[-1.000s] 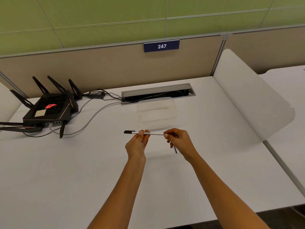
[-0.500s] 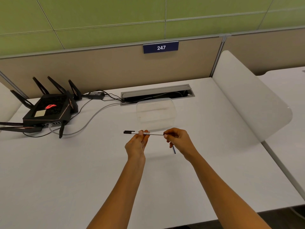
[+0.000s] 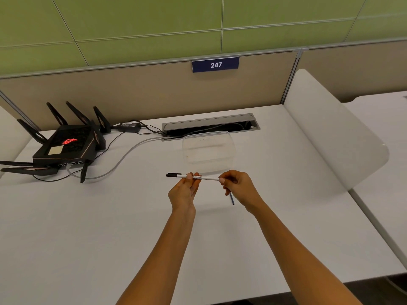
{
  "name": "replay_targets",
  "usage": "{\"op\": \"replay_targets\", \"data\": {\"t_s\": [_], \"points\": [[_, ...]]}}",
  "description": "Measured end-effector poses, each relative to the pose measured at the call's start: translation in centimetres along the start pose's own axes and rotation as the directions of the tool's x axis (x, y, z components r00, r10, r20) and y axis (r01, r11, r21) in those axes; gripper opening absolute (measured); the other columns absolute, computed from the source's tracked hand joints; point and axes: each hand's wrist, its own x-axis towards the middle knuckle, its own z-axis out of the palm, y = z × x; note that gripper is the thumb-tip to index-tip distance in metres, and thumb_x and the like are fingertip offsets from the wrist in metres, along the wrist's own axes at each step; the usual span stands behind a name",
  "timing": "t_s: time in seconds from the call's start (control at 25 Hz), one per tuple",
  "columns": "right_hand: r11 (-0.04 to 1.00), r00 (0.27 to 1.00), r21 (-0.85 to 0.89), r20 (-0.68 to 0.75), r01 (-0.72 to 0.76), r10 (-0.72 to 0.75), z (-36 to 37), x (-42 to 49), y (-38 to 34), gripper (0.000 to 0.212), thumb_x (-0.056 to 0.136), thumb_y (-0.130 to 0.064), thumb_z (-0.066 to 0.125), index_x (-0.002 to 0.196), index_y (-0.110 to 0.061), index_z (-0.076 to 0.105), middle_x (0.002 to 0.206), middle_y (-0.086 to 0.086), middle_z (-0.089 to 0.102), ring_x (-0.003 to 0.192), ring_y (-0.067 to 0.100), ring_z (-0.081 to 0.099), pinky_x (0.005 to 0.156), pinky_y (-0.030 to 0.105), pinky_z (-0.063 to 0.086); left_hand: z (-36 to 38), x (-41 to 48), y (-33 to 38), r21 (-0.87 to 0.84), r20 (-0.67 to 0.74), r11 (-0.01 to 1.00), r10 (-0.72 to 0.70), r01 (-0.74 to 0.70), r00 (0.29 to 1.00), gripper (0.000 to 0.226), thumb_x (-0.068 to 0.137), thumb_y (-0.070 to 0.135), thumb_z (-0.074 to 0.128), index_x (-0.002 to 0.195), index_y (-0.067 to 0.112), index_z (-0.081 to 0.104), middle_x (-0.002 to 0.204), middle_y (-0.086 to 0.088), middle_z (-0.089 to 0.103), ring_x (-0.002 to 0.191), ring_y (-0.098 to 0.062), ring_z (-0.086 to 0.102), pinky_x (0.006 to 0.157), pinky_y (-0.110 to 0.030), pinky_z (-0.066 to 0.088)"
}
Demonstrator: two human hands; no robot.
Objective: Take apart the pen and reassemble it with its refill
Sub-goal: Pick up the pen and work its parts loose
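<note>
Two sets of fingers hold one thin white pen just below the middle of the frame, a little above the tabletop. The left hand has its fingers pinched shut around the pen near the black cap end, which points to the left of the frame. The right hand has its fingers pinched shut on the other end of the pen. A thin dark stick pokes down from under the right hand; it may be the refill, but it is too small to be sure, and I cannot tell if the hand holds it or if it lies on the tabletop. The step looks like pulling or twisting the end off the pen. To do it well, the left hand should hold the pen body steady and not squeeze too hard. The right hand should turn or pull straight along the pen, not bend it. Small parts can drop and roll, so it is good to stay low over the tabletop. A clear plastic box sits just behind the hands. A black router with wires sits at the left of the frame, well apart from the pen.
</note>
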Motion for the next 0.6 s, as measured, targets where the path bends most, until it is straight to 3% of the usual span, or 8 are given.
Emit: {"op": "replay_targets", "data": {"t_s": [0.12,0.24,0.32,0.4,0.52,0.6], "points": [[0.998,1.0,0.062,-0.02,0.004,-0.002,-0.06,-0.09,-0.06,0.007,0.087,-0.028,0.068,0.087,-0.023,0.073,0.077,-0.003,0.071,0.06,0.015,0.067,0.07,0.054,0.057,0.09,-0.05,-0.01,-0.014,0.001,1.0,-0.003,0.003,1.0,0.018,0.089,0.01,0.066,0.102,-0.002,0.068,0.099,-0.015,0.074,0.091,-0.024,0.073,0.076,-0.025,0.058],[0.996,0.999,0.088,-0.019,-0.027,0.029,-0.03,-0.22,-0.3,0.028,0.09,-0.042,0.061,0.081,-0.02,0.075,0.073,0.002,0.071,0.06,0.012,0.064,0.063,0.032,0.059,0.09,0.08,0.15,-0.028,0.008,1.0,0.001,-0.001,1.0,0.016,0.089,0.009,0.065,0.1,-0.002,0.068,0.094,-0.013,0.074,0.085,-0.02,0.073,0.082,-0.028,0.057],[0.995,0.999,0.091,-0.011,-0.037,0.038,0.0,-0.23,-0.4,0.034,0.093,-0.041,0.059,0.078,-0.015,0.076,0.069,0.003,0.07,0.058,0.011,0.061,0.057,0.025,0.056,0.09,0.06,0.24,-0.038,0.014,0.999,0.006,-0.006,1.0,0.015,0.089,0.008,0.066,0.1,-0.002,0.068,0.093,-0.013,0.074,0.082,-0.019,0.073,0.076,-0.025,0.059],[0.997,1.0,0.077,-0.002,-0.022,0.022,-0.01,-0.09,-0.36,0.028,0.093,-0.033,0.06,0.077,-0.016,0.075,0.068,0.002,0.07,0.058,0.011,0.061,0.057,0.025,0.056,0.09,0.05,0.32,-0.038,0.011,0.999,0.008,-0.008,1.0,0.014,0.089,0.007,0.066,0.098,-0.002,0.068,0.096,-0.015,0.073,0.084,-0.021,0.073,0.068,-0.021,0.059],[0.998,1.0,0.059,-0.006,-0.003,0.004,-0.17,0.24,-0.22,0.014,0.089,-0.023,0.064,0.079,-0.023,0.073,0.073,0.002,0.07,0.059,0.011,0.063,0.066,0.033,0.06,0.18,-0.04,0.34,-0.035,0.001,0.999,0.004,-0.004,1.0,0.014,0.088,0.008,0.066,0.098,-0.002,0.068,0.101,-0.017,0.072,0.092,-0.025,0.072,0.067,-0.022,0.06],[0.995,1.0,0.101,-0.011,0.005,-0.004,-0.19,0.33,-0.27,0.011,0.087,-0.021,0.067,0.08,-0.026,0.074,0.076,0.001,0.071,0.062,0.012,0.065,0.065,0.031,0.061,0.23,-0.06,0.35,-0.041,-0.003,0.999,0.005,-0.005,1.0,0.017,0.089,0.008,0.066,0.101,-0.003,0.067,0.102,-0.017,0.072,0.095,-0.027,0.071,0.065,-0.021,0.06]]}}
